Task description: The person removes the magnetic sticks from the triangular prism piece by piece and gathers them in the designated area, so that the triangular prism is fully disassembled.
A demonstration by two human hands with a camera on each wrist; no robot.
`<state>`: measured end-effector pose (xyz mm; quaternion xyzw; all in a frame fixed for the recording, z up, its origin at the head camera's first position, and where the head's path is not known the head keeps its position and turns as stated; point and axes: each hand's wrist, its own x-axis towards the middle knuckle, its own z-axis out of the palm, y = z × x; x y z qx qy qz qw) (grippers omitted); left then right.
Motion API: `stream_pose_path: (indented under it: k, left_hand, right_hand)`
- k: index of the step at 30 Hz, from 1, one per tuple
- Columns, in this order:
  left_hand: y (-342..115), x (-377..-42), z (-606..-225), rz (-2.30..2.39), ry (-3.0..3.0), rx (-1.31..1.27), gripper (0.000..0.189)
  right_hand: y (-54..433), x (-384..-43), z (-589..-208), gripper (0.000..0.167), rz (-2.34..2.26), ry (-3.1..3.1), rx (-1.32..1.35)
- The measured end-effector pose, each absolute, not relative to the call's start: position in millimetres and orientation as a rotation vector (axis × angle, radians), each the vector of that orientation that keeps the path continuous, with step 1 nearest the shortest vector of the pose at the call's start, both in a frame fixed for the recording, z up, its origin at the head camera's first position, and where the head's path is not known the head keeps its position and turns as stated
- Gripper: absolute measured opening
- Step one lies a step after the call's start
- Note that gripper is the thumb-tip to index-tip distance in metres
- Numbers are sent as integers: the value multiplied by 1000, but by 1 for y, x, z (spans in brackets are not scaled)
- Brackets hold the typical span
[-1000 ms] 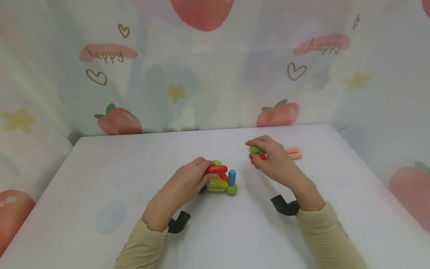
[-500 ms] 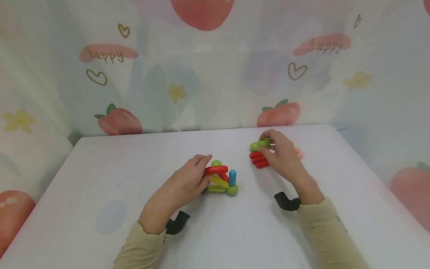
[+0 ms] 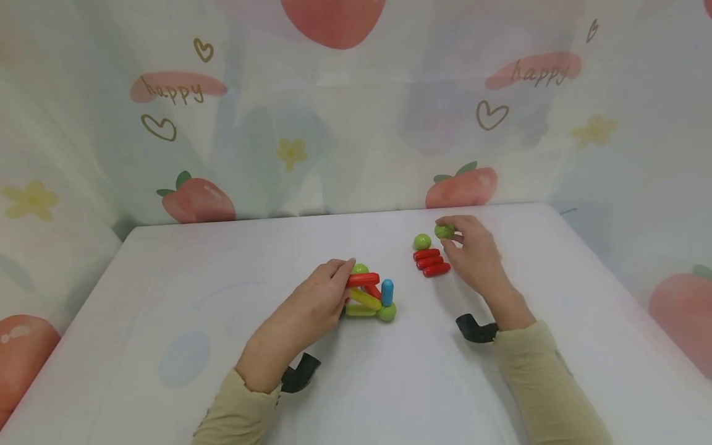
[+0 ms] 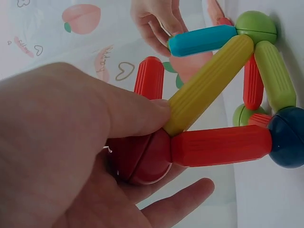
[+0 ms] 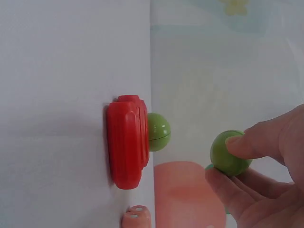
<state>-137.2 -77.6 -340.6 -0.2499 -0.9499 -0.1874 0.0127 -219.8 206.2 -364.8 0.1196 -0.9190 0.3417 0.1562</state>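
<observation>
Ball (image 3: pixel 444 231) held to the right, frame (image 3: pixel 364 300) held to the left

From where I stand, what counts is the gap between the two. The frame of rods and balls sits around mid-table (image 3: pixel 417 383), left of the ball and closer to the person. Its blue rod (image 3: pixel 387 293) stands upright, bare end topmost, on the side facing the right hand (image 3: pixel 473 250); the left hand (image 3: pixel 311 300) is nearer to it. The right hand pinches the ball beside another green ball (image 3: pixel 423 241), beyond three red rods (image 3: pixel 431 262) lying side by side, their lengths running roughly left to right.

The left wrist view reveals what the head view hides: thumb and fingers grasp a dark red ball (image 4: pixel 142 161) at the frame's corner. The right wrist view alone shows pinkish pieces (image 5: pixel 136 217) near the red rods, and the pinched ball clear of the tabletop.
</observation>
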Motion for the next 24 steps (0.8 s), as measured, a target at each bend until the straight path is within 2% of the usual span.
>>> stream_pose_path:
  k: [24]
  left_hand:
    - [-78,-138,-340,-580,-2960,-769,57]
  right_hand:
    - [212,-246,-386,54,872,-3022,269]
